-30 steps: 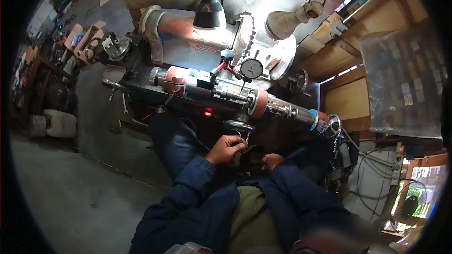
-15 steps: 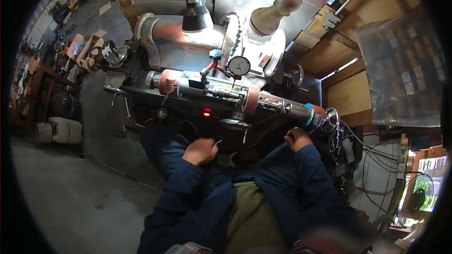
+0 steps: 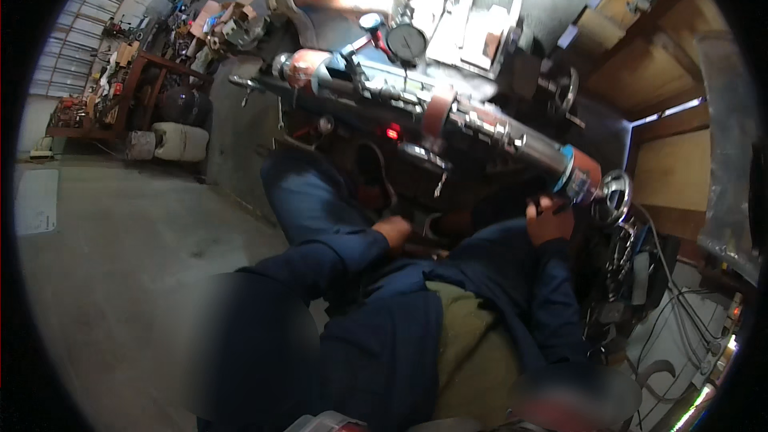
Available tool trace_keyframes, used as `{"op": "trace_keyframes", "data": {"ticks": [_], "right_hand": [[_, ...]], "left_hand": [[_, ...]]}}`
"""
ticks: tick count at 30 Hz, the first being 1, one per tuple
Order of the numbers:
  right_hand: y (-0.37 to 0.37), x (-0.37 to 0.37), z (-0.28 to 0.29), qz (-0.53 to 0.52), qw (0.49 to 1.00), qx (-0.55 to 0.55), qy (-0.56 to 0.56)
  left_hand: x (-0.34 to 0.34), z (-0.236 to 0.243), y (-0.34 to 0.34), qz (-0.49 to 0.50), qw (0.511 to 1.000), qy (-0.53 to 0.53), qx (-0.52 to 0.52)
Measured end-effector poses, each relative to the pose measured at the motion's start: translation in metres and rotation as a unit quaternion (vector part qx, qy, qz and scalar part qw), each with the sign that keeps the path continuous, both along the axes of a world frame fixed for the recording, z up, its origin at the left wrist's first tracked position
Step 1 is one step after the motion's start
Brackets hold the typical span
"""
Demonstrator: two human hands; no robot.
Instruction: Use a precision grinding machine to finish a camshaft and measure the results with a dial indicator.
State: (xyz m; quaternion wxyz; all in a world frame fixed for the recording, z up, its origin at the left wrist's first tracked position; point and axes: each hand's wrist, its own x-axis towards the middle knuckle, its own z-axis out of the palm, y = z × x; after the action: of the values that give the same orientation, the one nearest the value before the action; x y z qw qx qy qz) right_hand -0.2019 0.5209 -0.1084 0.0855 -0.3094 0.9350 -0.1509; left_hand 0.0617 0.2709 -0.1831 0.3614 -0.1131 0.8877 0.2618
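Beside the handwheel [image 3: 614,192], right hand [image 3: 550,220] fingers seemingly curled; left hand [image 3: 394,232] grip unclear.

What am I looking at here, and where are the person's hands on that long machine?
The single picture comes from a fisheye camera worn on the person's head, looking down, so straight edges bend near the rim. The dark blue sleeves rising from the lower edge belong to the wearer. Ahead lies a long dark metal machine with red-orange bands, running from upper left to lower right, with a small red light and a round dial gauge above it. The left hand sits low, under the machine's middle; what it touches is too dark to tell. The right hand reaches the machine's far end, beside a silver spoked handwheel; whether it grips anything is unclear.
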Motion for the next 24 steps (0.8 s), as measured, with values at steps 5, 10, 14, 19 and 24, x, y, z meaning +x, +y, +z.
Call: {"op": "trace_keyframes", "data": {"ticks": [5, 10, 14, 19, 24], "right_hand": [[0.028, -0.011, -0.012, 0.024, 0.996, -0.091, -0.005], [0.047, -0.017, -0.019, 0.012, 0.994, -0.112, -0.016], [0.053, -0.019, -0.024, -0.058, 0.977, -0.159, -0.128], [0.057, -0.02, -0.02, -0.049, 0.997, -0.064, 0.019], [0.063, -0.015, -0.005, -0.086, 0.987, -0.138, -0.016]], "left_hand": [[-0.024, 0.001, 0.021, -0.015, 0.995, 0.073, -0.061], [-0.059, 0.014, 0.036, -0.003, 0.995, 0.0, -0.099], [-0.071, 0.017, 0.036, 0.018, 0.995, -0.017, -0.093], [-0.084, 0.013, 0.023, 0.006, 0.998, 0.012, -0.068], [-0.097, 0.068, 0.007, -0.024, 1.0, -0.015, 0.005]]}}
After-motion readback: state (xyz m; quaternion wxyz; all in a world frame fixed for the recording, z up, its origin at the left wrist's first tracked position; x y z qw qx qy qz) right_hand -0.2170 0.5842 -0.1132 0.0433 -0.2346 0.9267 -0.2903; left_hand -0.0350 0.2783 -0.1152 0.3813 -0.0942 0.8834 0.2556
